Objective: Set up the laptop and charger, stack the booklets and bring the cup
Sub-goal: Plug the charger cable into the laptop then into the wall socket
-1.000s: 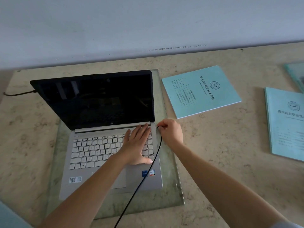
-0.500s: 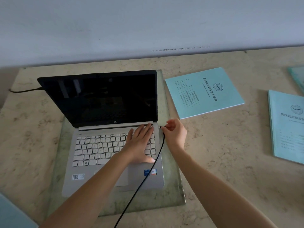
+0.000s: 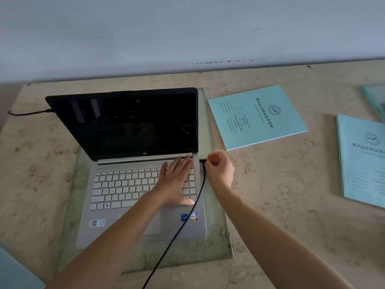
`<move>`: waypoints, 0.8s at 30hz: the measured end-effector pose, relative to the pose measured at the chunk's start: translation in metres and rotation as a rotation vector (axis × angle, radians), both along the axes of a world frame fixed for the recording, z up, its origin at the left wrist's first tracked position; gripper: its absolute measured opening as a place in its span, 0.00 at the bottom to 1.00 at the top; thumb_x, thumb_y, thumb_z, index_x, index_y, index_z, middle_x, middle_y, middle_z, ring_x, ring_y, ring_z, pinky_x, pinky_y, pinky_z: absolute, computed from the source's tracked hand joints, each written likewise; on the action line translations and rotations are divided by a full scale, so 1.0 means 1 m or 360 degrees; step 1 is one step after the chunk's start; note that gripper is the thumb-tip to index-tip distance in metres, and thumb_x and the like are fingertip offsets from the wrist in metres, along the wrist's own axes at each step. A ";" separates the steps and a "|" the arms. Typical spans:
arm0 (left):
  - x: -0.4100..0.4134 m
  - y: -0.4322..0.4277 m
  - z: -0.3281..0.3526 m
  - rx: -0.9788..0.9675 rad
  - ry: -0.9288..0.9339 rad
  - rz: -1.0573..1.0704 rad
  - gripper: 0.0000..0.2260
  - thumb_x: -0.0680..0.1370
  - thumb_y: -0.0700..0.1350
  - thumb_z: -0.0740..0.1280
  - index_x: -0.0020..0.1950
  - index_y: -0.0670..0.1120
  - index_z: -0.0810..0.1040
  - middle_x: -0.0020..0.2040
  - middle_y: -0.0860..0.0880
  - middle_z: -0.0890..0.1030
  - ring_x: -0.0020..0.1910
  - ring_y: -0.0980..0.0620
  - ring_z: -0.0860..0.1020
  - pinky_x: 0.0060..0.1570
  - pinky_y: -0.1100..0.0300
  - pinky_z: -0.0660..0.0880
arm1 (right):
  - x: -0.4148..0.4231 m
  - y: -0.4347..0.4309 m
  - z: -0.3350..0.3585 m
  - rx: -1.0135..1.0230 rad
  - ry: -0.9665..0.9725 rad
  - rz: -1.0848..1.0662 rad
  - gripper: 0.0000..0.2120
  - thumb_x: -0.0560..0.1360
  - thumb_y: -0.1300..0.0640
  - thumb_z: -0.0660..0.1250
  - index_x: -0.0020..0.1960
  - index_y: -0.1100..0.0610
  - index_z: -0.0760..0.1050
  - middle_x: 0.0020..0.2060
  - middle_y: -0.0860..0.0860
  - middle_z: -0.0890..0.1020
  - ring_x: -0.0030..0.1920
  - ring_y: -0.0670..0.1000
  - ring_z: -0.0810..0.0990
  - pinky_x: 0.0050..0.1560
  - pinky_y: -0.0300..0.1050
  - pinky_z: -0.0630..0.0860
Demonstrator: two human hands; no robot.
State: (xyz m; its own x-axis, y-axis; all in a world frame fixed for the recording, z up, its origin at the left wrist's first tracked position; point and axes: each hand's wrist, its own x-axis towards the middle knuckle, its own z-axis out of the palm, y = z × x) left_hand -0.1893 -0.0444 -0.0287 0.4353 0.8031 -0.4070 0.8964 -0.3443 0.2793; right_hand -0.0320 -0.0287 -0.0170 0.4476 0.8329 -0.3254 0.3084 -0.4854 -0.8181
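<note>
A silver laptop (image 3: 116, 205) stands open with a dark screen on a glass slab (image 3: 216, 243). My left hand (image 3: 177, 184) lies flat, fingers spread, on the right part of the keyboard. My right hand (image 3: 220, 172) pinches the black charger plug at the laptop's right edge, near the hinge. The black charger cable (image 3: 179, 226) runs from the plug across the laptop's front right corner toward me. A light blue booklet (image 3: 256, 117) lies right of the screen. A second booklet (image 3: 362, 161) lies at the far right. No cup is in view.
A corner of a third blue booklet (image 3: 375, 99) shows at the right edge, and another blue sheet (image 3: 14, 272) at the bottom left. A dark cable (image 3: 27, 113) leaves the laptop's left side. The beige stone table (image 3: 281, 195) ends at a grey wall.
My right hand with the plug has shifted slightly right along the laptop's right edge. The view has drifted a little. My left hand stays on the keyboard.
</note>
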 end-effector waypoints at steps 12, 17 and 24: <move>0.001 -0.001 0.000 -0.0007 -0.0028 0.0028 0.55 0.64 0.66 0.68 0.75 0.53 0.33 0.76 0.56 0.32 0.74 0.54 0.32 0.70 0.47 0.31 | 0.003 0.000 -0.004 -0.0022 -0.0123 0.0304 0.09 0.71 0.60 0.66 0.46 0.48 0.78 0.43 0.45 0.81 0.47 0.47 0.79 0.43 0.43 0.77; 0.001 -0.005 0.001 0.0083 -0.0148 0.0082 0.54 0.64 0.63 0.70 0.77 0.50 0.39 0.78 0.55 0.38 0.75 0.55 0.34 0.72 0.46 0.35 | -0.016 -0.015 -0.013 0.0051 -0.0469 0.0658 0.17 0.71 0.57 0.65 0.59 0.50 0.74 0.60 0.50 0.71 0.61 0.53 0.68 0.58 0.47 0.70; -0.005 -0.031 0.005 0.0248 -0.0196 0.0200 0.47 0.67 0.64 0.67 0.77 0.48 0.47 0.79 0.52 0.48 0.77 0.53 0.44 0.74 0.45 0.43 | -0.023 -0.047 -0.016 0.0150 -0.0633 0.1044 0.28 0.72 0.56 0.65 0.71 0.47 0.63 0.76 0.51 0.57 0.76 0.55 0.51 0.74 0.56 0.56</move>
State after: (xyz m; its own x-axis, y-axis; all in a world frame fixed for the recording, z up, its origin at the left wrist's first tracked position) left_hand -0.1946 -0.0753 -0.0238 0.3664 0.9032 -0.2237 0.8974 -0.2795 0.3414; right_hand -0.0553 -0.0760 -0.0328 -0.0788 0.9843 -0.1577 0.7884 -0.0353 -0.6142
